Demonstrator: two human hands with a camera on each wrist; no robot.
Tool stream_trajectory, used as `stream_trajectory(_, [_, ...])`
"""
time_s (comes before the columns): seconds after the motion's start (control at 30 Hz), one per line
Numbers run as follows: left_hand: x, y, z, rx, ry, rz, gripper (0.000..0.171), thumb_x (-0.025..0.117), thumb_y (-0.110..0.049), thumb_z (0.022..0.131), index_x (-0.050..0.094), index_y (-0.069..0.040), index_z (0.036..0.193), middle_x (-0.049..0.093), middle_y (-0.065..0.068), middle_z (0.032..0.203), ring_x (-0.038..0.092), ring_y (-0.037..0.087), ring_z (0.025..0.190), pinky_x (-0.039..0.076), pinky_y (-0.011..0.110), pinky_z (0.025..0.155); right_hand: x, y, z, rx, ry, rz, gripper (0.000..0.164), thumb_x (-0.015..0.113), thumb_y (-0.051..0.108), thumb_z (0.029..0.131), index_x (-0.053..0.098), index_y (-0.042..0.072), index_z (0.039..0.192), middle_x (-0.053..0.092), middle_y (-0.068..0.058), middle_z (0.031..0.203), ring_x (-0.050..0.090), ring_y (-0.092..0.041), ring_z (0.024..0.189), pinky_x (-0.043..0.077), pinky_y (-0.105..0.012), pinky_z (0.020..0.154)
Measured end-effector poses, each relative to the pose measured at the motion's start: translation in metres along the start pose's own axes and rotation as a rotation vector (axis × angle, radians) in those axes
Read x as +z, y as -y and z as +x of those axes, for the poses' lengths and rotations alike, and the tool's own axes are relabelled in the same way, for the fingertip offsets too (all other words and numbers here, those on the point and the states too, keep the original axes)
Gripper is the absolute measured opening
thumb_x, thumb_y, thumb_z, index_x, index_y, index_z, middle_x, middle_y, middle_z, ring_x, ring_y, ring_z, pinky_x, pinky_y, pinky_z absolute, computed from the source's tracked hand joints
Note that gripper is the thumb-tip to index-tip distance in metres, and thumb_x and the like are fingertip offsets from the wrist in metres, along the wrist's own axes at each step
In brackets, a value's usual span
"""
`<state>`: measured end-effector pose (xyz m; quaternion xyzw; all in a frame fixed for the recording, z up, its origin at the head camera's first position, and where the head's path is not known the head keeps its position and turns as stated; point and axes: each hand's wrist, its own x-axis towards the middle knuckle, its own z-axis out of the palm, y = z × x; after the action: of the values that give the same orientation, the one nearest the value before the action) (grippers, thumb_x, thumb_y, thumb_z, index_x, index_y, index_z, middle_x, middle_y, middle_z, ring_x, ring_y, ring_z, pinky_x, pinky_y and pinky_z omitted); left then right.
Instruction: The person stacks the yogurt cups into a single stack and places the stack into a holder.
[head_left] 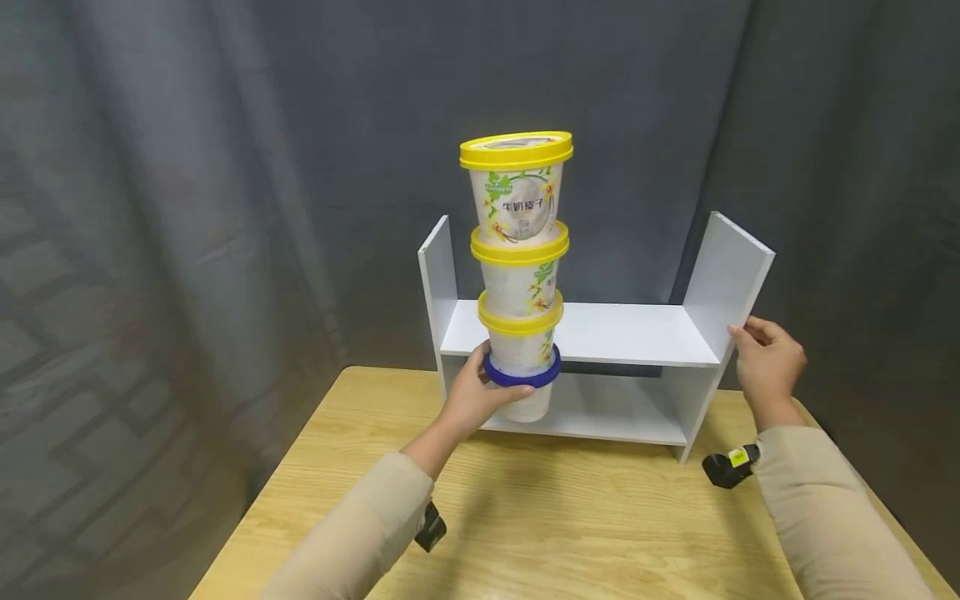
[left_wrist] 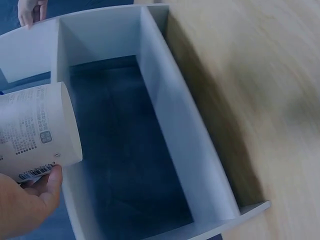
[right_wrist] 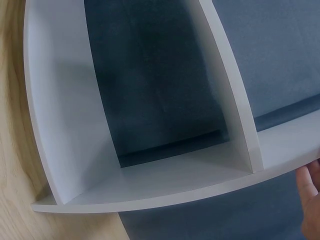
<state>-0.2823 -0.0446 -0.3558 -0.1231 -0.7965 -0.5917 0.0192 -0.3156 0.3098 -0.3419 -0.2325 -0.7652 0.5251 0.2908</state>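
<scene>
My left hand (head_left: 480, 396) grips the lowest tub (head_left: 528, 404) of an upright stack, its fingers curled around the blue lid (head_left: 522, 372). On top of it stand three white paper tubs with yellow lids, the topmost tub (head_left: 519, 200) leaning slightly. In the left wrist view the held tub's (left_wrist: 37, 127) base hangs free of any surface, beside a white two-tier shelf (left_wrist: 170, 115). My right hand (head_left: 771, 362) pinches the front edge of the shelf's right side panel (head_left: 723, 275); only part of that hand shows in the right wrist view.
The white shelf stands on a light wooden table (head_left: 600, 517), with an upper board (head_left: 630, 329) and a lower board (head_left: 622, 408) between its side panels. Dark grey curtain (head_left: 337, 167) hangs behind and at both sides.
</scene>
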Motion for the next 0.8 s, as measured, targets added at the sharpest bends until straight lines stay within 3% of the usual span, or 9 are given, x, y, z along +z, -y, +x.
stream_trajectory(0.3, [0.003,-0.027,0.020,0.011,0.019,-0.020,0.091,0.076,-0.035,0.061,0.025,-0.021,0.135,0.040,0.002,0.129,0.042,0.023,0.112,0.039,0.037,0.089,-0.002,0.001,0.002,0.015,0.010,0.016,0.041,0.055,0.024,0.084,0.050,0.009,0.122,0.051,-0.005,0.120,0.050,-0.007,0.097,0.041,-0.027,0.088])
stream_trajectory(0.43, [0.002,-0.033,0.020,-0.014,0.023,-0.014,0.092,0.077,-0.037,0.059,0.025,-0.025,0.134,0.038,-0.001,0.130,0.041,0.022,0.114,0.039,0.037,0.089,-0.005,-0.002,-0.010,0.011,0.003,0.013,0.042,0.054,0.027,0.084,0.050,0.009,0.122,0.052,-0.005,0.119,0.050,-0.007,0.095,0.042,-0.027,0.087])
stream_trajectory(0.8, [0.004,-0.030,0.021,-0.006,-0.002,-0.043,0.091,0.077,-0.036,0.059,0.027,-0.023,0.134,0.041,0.000,0.127,0.043,0.021,0.111,0.041,0.036,0.087,-0.007,-0.013,-0.042,0.017,-0.036,0.058,0.040,0.056,0.025,0.083,0.053,0.008,0.119,0.055,-0.002,0.113,0.051,-0.006,0.091,0.043,-0.027,0.086])
